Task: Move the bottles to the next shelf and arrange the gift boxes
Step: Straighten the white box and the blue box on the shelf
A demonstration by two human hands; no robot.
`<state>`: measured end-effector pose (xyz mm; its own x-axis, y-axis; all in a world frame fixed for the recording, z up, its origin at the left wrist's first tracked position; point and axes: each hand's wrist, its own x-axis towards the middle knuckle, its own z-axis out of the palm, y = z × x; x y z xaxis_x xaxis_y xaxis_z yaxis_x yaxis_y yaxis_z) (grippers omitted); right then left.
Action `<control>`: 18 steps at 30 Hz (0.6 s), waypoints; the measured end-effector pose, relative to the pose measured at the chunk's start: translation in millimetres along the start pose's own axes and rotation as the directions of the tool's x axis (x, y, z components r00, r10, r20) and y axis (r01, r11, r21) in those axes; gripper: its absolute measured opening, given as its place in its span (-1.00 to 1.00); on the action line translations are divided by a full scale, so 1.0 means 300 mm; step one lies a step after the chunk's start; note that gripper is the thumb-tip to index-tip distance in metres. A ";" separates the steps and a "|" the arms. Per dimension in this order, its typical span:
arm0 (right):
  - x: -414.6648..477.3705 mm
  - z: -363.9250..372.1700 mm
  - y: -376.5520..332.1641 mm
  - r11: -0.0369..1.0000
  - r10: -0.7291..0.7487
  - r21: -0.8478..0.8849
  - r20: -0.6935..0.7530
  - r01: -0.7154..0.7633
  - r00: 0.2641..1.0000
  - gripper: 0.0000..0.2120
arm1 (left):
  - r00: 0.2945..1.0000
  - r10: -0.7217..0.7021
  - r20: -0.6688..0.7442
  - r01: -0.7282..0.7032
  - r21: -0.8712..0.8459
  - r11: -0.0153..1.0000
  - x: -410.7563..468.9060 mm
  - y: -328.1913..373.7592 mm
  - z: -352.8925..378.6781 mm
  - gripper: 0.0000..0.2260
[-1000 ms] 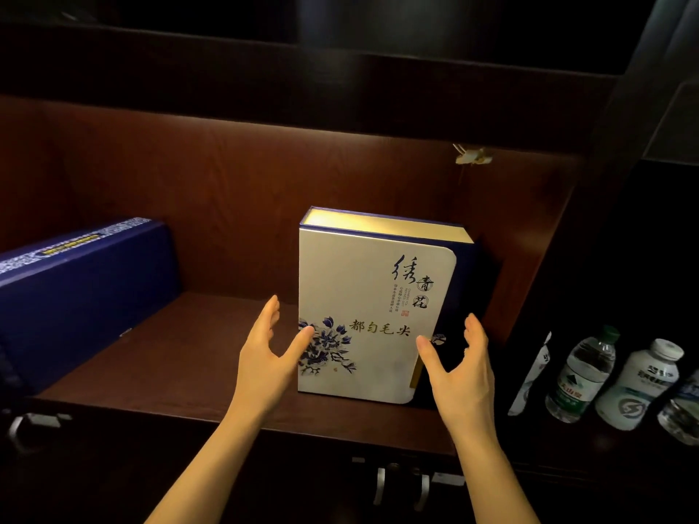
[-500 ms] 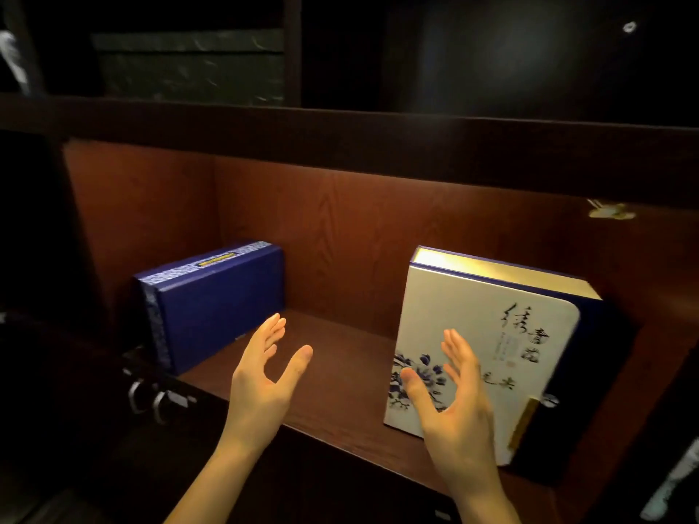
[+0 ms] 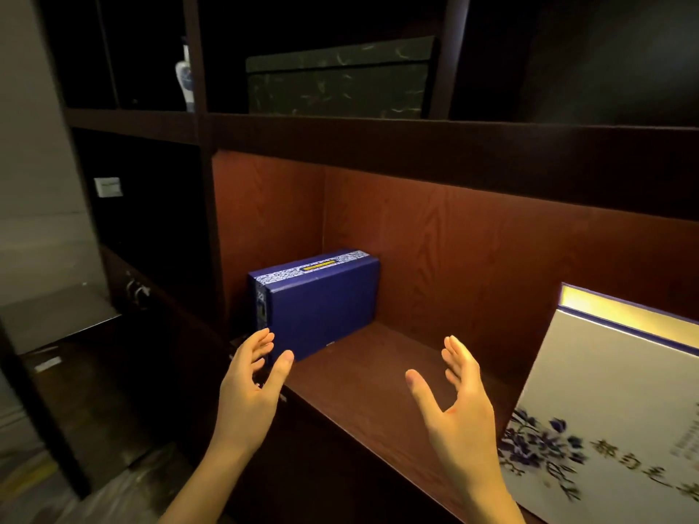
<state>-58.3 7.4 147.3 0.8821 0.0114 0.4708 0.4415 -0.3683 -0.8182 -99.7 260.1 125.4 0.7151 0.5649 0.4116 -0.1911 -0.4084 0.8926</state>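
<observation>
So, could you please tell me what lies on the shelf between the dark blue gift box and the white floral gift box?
Nothing: the head view shows bare wooden shelf board between the dark blue gift box and the white floral gift box.

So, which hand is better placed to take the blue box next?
Probably the left hand: its open fingers are right at the near corner of the blue box. The right hand is open over bare shelf, farther away.

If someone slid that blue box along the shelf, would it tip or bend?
The blue box probably slides without tipping: it rests on a long side, wider than tall. Its crisp, straight edges suggest stiff board. Weight cannot be judged.
</observation>
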 end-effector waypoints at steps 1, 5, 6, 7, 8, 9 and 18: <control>0.020 0.017 0.008 1.000 -0.005 -0.001 0.003 0.005 1.000 -0.16 | 1.000 -0.009 -0.005 0.009 -0.001 1.000 0.017 -0.008 -0.002 -0.41; 0.119 0.089 0.061 1.000 -0.010 -0.015 0.026 0.011 1.000 -0.19 | 0.999 -0.028 -0.022 0.028 -0.008 1.000 0.098 -0.056 0.009 -0.43; 0.150 0.110 0.077 1.000 -0.007 -0.014 0.032 0.008 0.999 -0.19 | 0.999 -0.035 -0.029 0.035 -0.003 0.999 0.123 -0.073 0.018 -0.45; 0.183 0.132 0.095 1.000 -0.001 -0.014 0.038 0.001 0.999 -0.18 | 0.998 -0.043 -0.037 0.043 0.005 0.999 0.150 -0.091 0.030 -0.47; 0.217 0.157 0.112 1.000 0.008 -0.015 0.044 -0.008 0.999 -0.18 | 0.998 -0.052 -0.043 0.053 0.017 0.998 0.180 -0.110 0.042 -0.47; 0.253 0.184 0.130 1.000 0.018 -0.016 0.051 -0.018 0.999 -0.18 | 0.997 -0.059 -0.048 0.061 0.034 0.998 0.211 -0.130 0.056 -0.47; 0.622 0.453 0.303 0.987 0.153 0.027 0.150 -0.159 0.977 -0.22 | 0.974 -0.173 -0.144 0.182 0.052 0.982 0.567 -0.350 0.147 -0.34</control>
<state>168.8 102.4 116.1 0.9539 0.0941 0.2849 0.2997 -0.3399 -0.8914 71.8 367.4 93.7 0.6332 0.7242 0.2731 -0.0221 -0.3358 0.9417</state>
